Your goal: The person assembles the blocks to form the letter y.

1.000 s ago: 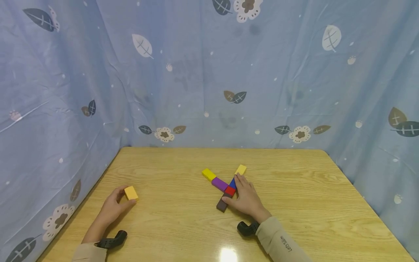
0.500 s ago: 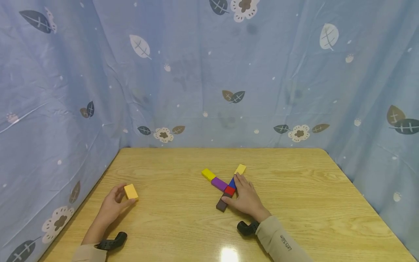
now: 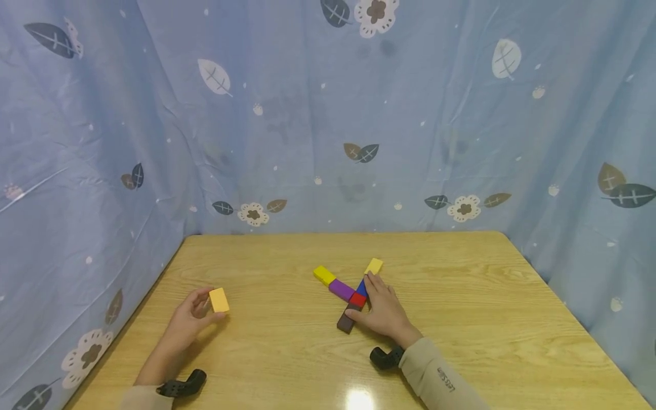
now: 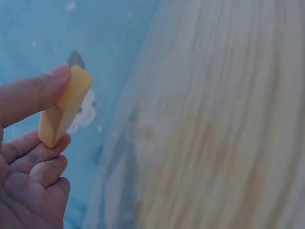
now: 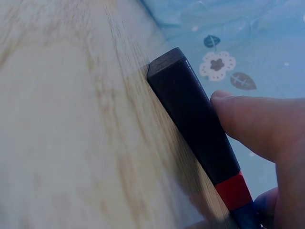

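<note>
At the left of the head view, my left hand [image 3: 185, 326] pinches an orange-yellow block [image 3: 219, 300] between thumb and fingers. The left wrist view shows the thumb on one side of this block [image 4: 71, 102] and fingertips under its other end. My right hand [image 3: 385, 312] rests along a row of blocks on the table. Its thumb touches the dark brown block [image 3: 346, 322], and its fingertips lie by the blue block [image 3: 361, 288] and pale yellow block [image 3: 374, 266]. A red block [image 3: 357, 300] sits between dark brown and blue; the hand partly covers the row.
A purple block [image 3: 341, 290] branches left from the red one, with a bright yellow block [image 3: 324, 275] at its far end. All lie on a wooden table [image 3: 277, 353]. A blue patterned curtain [image 3: 287, 142] closes off the back and sides.
My left hand has moved a little to the right with the orange-yellow block. The right hand and the row of blocks stay put; the head view has shifted slightly.
</note>
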{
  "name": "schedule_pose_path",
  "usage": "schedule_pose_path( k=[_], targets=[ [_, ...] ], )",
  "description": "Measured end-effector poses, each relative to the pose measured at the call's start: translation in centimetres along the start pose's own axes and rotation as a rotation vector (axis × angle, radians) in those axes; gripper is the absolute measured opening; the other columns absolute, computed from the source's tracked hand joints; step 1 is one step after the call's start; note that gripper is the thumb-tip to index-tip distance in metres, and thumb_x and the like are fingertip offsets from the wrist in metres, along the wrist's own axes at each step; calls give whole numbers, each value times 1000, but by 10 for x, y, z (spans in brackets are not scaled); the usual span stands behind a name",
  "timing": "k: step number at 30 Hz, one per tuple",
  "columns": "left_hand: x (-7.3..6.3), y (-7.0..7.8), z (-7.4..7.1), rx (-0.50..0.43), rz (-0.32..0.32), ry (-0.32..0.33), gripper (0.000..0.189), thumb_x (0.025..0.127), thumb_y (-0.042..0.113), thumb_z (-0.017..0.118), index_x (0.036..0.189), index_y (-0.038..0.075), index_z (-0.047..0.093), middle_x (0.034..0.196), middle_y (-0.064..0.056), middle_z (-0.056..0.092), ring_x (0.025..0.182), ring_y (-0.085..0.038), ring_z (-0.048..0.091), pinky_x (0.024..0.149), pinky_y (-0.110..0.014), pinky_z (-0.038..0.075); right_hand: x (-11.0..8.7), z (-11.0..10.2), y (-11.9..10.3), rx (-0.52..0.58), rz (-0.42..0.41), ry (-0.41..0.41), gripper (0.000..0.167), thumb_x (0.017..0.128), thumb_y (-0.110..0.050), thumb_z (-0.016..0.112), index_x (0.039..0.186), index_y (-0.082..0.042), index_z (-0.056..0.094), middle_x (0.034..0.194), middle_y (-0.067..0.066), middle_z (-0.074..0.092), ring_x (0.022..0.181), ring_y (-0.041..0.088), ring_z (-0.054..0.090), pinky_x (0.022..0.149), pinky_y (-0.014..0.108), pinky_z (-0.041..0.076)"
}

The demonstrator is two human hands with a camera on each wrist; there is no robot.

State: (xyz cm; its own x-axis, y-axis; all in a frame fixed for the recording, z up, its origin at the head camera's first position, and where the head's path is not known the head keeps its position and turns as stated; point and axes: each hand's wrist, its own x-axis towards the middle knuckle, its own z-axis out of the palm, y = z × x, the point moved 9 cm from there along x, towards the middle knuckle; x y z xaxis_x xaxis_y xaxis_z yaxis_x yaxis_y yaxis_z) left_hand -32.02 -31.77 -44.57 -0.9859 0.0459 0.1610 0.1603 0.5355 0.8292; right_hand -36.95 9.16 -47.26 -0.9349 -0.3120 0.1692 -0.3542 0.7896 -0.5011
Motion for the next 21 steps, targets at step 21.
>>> schedule_pose_path(
  k=[21],
  targets=[
    [15,61,57,-114,116,-159,72,83,24,74,141,6,35,150,-19,32,142,-40,21,114,-39,24,0,1,0,0,6,-1,101,80,-65,60,149,-1,25,157,14,21,145,34,14,116,57,16]
  ],
)
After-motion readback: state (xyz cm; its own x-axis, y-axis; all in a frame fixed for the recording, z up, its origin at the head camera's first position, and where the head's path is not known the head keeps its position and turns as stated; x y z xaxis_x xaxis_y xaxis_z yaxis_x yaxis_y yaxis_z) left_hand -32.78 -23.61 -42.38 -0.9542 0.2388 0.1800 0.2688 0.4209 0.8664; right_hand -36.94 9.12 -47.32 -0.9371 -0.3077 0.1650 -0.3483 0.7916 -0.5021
